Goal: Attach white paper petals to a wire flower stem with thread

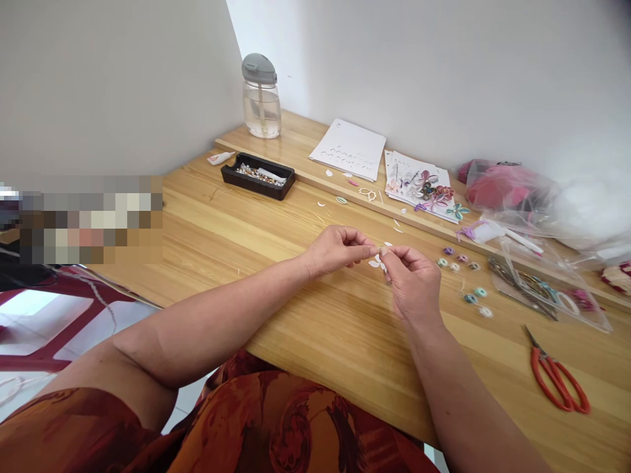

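Over the middle of the table (pixel 290 312), my left hand (pixel 338 249) and my right hand (pixel 417 276) meet fingertip to fingertip. Each pinches with thumb and forefinger, and what lies between the tips is too small to make out. Small white petal-shaped pieces (pixel 375 261) show just below and behind the fingertips; I cannot tell whether they are held or lie on the wood. To the right of my right hand are several small thread spools (pixel 470 298) in purple, teal and white. Red-handled scissors (pixel 559 381) rest farther right, toward the front.
A black tray (pixel 259 187) of beads stands at the back left, near a glue tube (pixel 220 158) and a water bottle (pixel 261 105). White cards (pixel 350 141) and wire flowers (pixel 434 190) lie on the back ledge. Plastic bags (pixel 522 197) and a pouch of tools (pixel 530 286) occupy the right.
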Tool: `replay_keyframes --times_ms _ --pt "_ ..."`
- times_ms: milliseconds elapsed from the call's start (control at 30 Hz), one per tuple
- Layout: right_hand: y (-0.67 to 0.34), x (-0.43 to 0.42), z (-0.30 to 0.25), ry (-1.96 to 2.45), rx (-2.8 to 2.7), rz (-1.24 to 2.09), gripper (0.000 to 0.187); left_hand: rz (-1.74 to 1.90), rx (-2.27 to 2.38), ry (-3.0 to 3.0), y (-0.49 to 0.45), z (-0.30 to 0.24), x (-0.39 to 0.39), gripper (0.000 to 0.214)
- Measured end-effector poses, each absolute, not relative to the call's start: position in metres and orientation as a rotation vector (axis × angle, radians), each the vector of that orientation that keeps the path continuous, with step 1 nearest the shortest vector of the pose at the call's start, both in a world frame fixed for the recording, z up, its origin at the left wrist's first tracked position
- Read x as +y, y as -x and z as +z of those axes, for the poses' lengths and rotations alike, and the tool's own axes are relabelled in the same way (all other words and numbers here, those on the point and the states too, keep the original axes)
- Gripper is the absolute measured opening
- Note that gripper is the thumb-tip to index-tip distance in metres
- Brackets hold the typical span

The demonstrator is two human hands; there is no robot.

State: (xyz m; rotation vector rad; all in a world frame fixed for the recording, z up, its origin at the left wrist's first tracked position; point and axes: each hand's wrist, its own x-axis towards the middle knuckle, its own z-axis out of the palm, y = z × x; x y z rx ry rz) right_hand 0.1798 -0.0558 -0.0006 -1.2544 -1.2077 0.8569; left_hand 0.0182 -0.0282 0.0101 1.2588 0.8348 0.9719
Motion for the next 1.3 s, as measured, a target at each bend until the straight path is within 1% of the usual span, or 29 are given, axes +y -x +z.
replay_keyframes --times_ms 300,567,867,1300 --pt "-0.1817 -0.0550 -0.0028 1.279 -1.280 0.858 0.020 0.977 0.925 -1.297 -0.0193 0.0107 -0.0279 0.021" --pt "-0.1829 -0.0562 -0.0017 1.216 -1.249 0.926 0.017 0.945 0.948 -1.267 -0.0194 0.0172 -0.0290 0.018" --pt "-0.1803 -0.0567 -0.0003 1.205 -1.218 0.878 0.010 0.955 0.925 -1.267 -0.0219 0.0155 -0.0301 0.017" --pt "-0.1844 -0.0546 -0.0001 1.153 -1.199 0.973 0.017 0.960 0.985 -1.301 -0.0197 0.0164 -0.0301 0.019"
